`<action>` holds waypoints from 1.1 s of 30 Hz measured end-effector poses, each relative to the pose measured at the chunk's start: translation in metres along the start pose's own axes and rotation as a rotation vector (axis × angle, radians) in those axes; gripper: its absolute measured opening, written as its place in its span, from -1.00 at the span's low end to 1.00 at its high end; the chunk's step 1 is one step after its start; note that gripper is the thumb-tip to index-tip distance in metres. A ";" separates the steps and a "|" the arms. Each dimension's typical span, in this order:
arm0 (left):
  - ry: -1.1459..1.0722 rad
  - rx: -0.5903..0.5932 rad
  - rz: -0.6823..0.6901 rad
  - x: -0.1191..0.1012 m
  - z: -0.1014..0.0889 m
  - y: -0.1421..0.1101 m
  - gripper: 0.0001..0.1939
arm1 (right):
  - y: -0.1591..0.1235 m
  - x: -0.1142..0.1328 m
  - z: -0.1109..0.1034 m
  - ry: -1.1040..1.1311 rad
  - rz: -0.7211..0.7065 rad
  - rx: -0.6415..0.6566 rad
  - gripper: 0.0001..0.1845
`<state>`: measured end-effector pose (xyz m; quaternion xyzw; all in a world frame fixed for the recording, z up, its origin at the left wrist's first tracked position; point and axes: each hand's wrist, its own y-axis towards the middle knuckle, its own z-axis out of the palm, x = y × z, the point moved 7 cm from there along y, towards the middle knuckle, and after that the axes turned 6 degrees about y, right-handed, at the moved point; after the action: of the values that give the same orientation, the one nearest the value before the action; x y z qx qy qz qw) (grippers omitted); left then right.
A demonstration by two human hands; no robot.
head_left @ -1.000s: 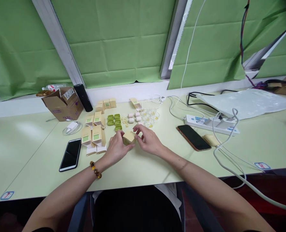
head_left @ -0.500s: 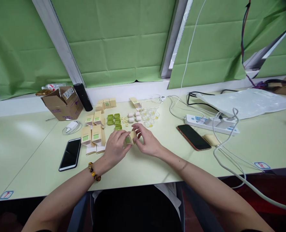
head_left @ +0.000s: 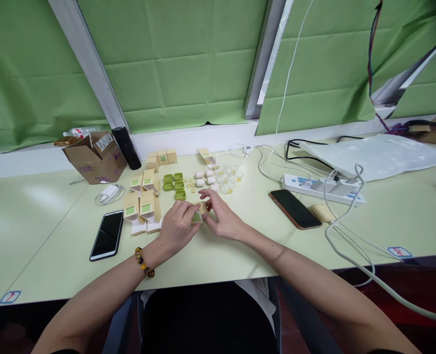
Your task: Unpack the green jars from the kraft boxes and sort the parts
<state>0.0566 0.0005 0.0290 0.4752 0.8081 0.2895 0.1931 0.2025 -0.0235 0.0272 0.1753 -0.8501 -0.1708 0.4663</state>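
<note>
A small cardboard box point(head_left: 197, 215) with a green square on its face is held between my two hands, just above the table. My left hand point(head_left: 177, 223) grips its left side, fingers closed. My right hand point(head_left: 221, 216) has thumb and fingers on its right side. Beyond my hands lie several green trays point(head_left: 180, 186), tiny yellowish pieces point(head_left: 190, 186), several pale pink-white pieces point(head_left: 200, 182) and clear cups point(head_left: 226, 189) with yellow in them. To the left stand several open cardboard boxes point(head_left: 147, 206) with green squares.
At the left lie a phone point(head_left: 107, 236), a white charger cable point(head_left: 109, 192), a brown carton point(head_left: 101, 162) and a black cylinder point(head_left: 126, 148). On the right are another phone point(head_left: 295, 210), a power strip point(head_left: 323, 189), loose cables and a plastic-wrapped sheet point(head_left: 380, 157).
The small box has tilted slightly between my hands and sits a little lower. My fingers have shifted a little on it. Everything else on the table stays put.
</note>
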 end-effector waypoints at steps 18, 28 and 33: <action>0.049 0.076 0.018 -0.004 0.001 0.001 -0.55 | 0.002 -0.013 -0.004 -0.002 0.023 -0.121 -0.25; -0.430 0.094 -0.390 0.027 0.007 -0.001 -0.46 | 0.012 -0.043 -0.037 0.352 0.154 -0.325 -0.45; -0.596 0.144 -0.473 0.027 0.010 -0.002 -0.58 | 0.011 -0.043 -0.056 0.140 0.051 -0.479 -0.47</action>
<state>0.0482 0.0260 0.0192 0.3514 0.8220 0.0288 0.4472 0.2704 -0.0017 0.0290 0.0498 -0.7550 -0.3431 0.5566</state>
